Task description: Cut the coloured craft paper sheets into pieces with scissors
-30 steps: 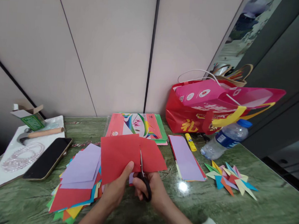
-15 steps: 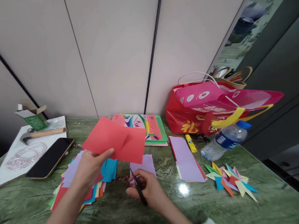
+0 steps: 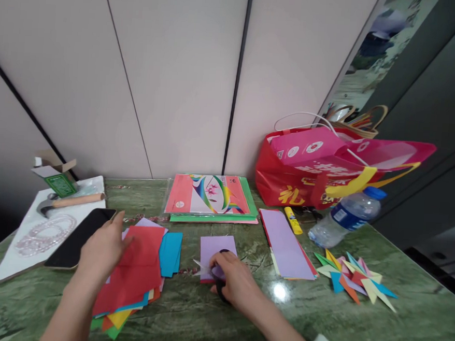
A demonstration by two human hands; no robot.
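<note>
- Judging the step as placing red sheets on a pile, between cuts.
- Holding left hand [image 3: 103,250] palm down, thumb well spread, apparently gripping nothing, over the edges of a flat black phone [image 3: 84,236] and red rectangular paper sheets [image 3: 141,258] topping a fanned multicoloured paper stack [image 3: 118,319]; cannot tell whether touching the red.
- Gripping small black-handled metal scissors [image 3: 209,270] in right hand [image 3: 239,280], fingers curled close around the handles, over a pale purple paper rectangle [image 3: 216,242] on the green marbled tabletop [image 3: 186,318].
- Pointing scissors leftward, blades slightly parted; long axis roughly left to right, handles nearest the palm.
- Calling next, by judgement, for lifting left hand clear without dragging the red, then freeing the purple from under the scissors.
</note>
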